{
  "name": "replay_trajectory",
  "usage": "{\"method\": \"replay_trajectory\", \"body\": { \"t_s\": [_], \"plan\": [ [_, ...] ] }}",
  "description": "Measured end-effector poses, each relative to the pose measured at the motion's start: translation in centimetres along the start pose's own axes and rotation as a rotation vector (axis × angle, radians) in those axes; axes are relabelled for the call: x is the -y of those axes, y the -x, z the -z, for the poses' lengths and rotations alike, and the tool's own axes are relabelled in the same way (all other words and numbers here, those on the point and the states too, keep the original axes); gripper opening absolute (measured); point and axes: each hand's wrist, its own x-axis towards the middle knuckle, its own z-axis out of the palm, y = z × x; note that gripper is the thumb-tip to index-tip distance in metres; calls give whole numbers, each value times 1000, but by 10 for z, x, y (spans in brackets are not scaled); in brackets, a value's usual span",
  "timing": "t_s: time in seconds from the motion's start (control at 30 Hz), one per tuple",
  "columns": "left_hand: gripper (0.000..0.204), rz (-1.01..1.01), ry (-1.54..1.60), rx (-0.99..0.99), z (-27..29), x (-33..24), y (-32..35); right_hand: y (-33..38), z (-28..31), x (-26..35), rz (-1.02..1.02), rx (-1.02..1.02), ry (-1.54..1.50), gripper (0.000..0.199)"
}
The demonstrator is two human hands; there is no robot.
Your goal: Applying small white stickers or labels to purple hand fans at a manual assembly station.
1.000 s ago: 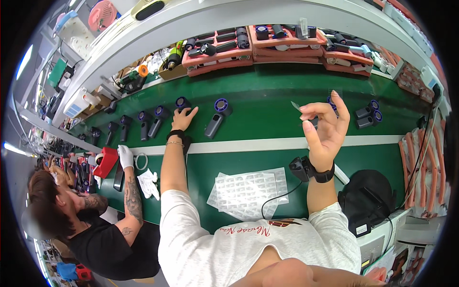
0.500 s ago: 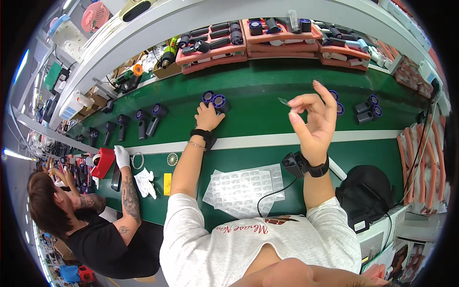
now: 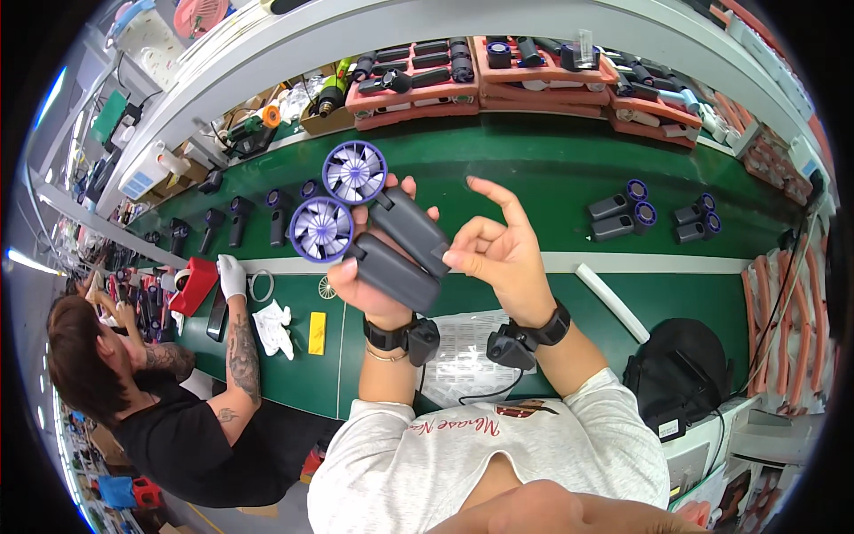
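Two dark grey handheld fans with purple bladed heads sit raised above the green table, both clasped in the left hand. The right hand hovers just beside them, fingers loosely spread, its fingertips touching one fan's handle.

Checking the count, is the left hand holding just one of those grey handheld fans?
No, the left hand grips two grey fans side by side.

Two dark grey handheld fans with round purple bladed heads pointing to ten o'clock lie side by side, touching, lifted above the green bench, handles slanting toward four o'clock.
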Motion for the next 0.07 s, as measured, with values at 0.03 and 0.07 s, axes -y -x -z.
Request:
{"method": "replay_trajectory", "body": {
  "t_s": [0.03, 0.07],
  "plan": [
    [61, -31, -16, 16, 0, -1, 2, 1, 1, -3, -3, 12, 66, 74],
    [62, -27, -16, 80, 3, -3, 2, 3, 3, -6, -5, 24, 133, 75]
  ]
}}
